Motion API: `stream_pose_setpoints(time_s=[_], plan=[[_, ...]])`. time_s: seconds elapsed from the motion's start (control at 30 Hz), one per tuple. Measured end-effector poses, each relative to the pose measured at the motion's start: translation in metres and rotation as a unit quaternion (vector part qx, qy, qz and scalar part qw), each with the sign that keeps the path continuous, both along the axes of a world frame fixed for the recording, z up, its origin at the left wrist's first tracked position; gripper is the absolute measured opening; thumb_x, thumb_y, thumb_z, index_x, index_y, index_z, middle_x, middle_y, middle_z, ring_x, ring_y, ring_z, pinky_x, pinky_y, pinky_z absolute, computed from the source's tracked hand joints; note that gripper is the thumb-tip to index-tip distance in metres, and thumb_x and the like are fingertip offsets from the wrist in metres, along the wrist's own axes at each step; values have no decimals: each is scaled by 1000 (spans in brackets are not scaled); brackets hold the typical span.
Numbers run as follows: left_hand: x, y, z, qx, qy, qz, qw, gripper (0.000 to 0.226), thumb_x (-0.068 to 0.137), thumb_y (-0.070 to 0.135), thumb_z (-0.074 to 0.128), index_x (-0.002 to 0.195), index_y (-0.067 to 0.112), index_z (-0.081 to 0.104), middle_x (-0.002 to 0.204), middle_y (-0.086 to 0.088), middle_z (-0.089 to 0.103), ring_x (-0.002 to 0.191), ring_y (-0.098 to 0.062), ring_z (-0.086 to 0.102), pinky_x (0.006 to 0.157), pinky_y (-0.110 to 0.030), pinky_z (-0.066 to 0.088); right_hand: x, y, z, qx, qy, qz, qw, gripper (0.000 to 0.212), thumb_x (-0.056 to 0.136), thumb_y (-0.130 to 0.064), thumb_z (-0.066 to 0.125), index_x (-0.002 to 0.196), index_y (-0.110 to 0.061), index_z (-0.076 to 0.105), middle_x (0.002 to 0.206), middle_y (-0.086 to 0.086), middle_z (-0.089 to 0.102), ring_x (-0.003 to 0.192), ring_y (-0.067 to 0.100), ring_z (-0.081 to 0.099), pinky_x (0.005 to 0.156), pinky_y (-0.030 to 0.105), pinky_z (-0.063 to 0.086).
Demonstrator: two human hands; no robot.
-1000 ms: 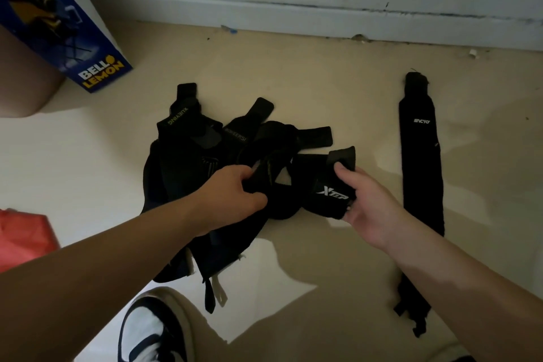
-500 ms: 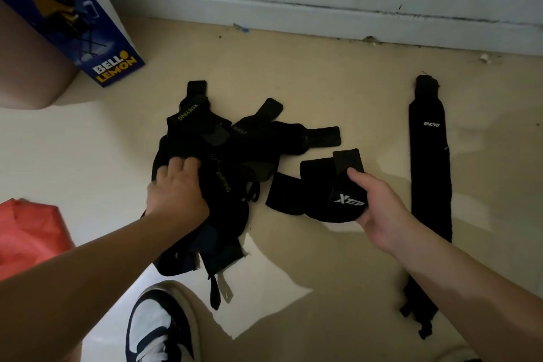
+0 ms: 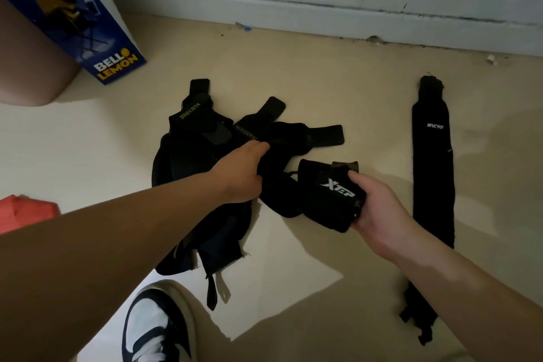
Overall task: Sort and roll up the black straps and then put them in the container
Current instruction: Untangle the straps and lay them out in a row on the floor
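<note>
Tugging the tangled black fabric strap pile (image 3: 191,156) with the clenched left hand (image 3: 238,173) could yank the folded Xtep strap (image 3: 332,197) from curled fingers of the right hand (image 3: 379,209).

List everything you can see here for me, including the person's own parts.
strap pile: one tangled heap, black, floor centre-left; number of straps unclear
XTEP strap: one, black with white lettering, bunched, just right of the pile
long strap: one, black, laid out straight on the floor, right
box: one, blue with yellow lettering, top left
red thing: one, left edge, cut off, unidentifiable
floor: beige
skirting board: white, along the far wall
shoe: one, white and dark, bottom edge
left hand: fingers grip a strap in the pile
right hand: fingers hold the XTEP strap
</note>
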State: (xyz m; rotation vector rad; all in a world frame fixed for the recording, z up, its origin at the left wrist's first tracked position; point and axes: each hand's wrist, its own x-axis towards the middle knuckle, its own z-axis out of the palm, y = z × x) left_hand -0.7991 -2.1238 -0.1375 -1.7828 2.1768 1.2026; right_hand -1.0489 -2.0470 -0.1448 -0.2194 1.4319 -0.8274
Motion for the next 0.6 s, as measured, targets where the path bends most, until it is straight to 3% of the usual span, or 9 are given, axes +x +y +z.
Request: stream_pose_setpoints(time_s=[0.07, 0.17, 0.3, 0.4, 0.53, 0.6], plan=[[0, 2, 3, 14, 64, 107, 992, 55, 93, 6, 67, 144, 17, 50, 126, 1, 56, 122, -24, 60, 93, -27, 48, 3, -3, 0, -2, 12, 4, 1000, 33, 107, -29, 51, 123, -15, 75, 115, 7, 77, 112, 26, 69, 85, 42, 57], [4, 0, 11, 41, 157, 275, 948, 76, 93, 11, 76, 158, 25, 39, 128, 5, 55, 117, -18, 60, 87, -22, 53, 7, -6, 3, -1, 24, 22, 999, 34, 105, -31, 54, 126, -15, 75, 113, 5, 76, 110, 25, 67, 86, 42, 55], [25, -2, 22, 149, 278, 431, 845, 90, 96, 12, 73, 164, 42, 23, 145, 5, 50, 124, -25, 59, 103, -44, 56, 17, -8, 9, -8, 43, 63, 997, 30, 107, -33, 55, 126, -19, 74, 109, 2, 79, 107, 24, 70, 88, 43, 57], [46, 4, 25, 252, 353, 455, 777, 83, 102, 6, 60, 165, 41, 20, 154, -4, 53, 123, -27, 64, 93, -44, 59, 28, -9, 18, -21, 78, 126, 989, 24, 109, -34, 56, 119, -21, 74, 104, 2, 81, 97, 23, 75, 85, 44, 61], [74, 15, 20, 255, 360, 427, 789, 68, 100, 3, 61, 157, 35, 42, 143, -12, 64, 119, -29, 70, 89, -42, 62, 42, -19, 32, -5, 159, 223, 962, 19, 107, -26, 60, 110, -15, 75, 108, 12, 80, 93, 26, 74, 91, 47, 60], [82, 23, 20, 237, 317, 432, 811, 56, 96, 6, 65, 145, 30, 52, 136, -9, 67, 118, -30, 69, 95, -43, 60, 49, -25, 42, 10, 202, 320, 926, 19, 104, -19, 58, 114, -17, 74, 112, 10, 79, 99, 26, 74, 90, 42, 60]])
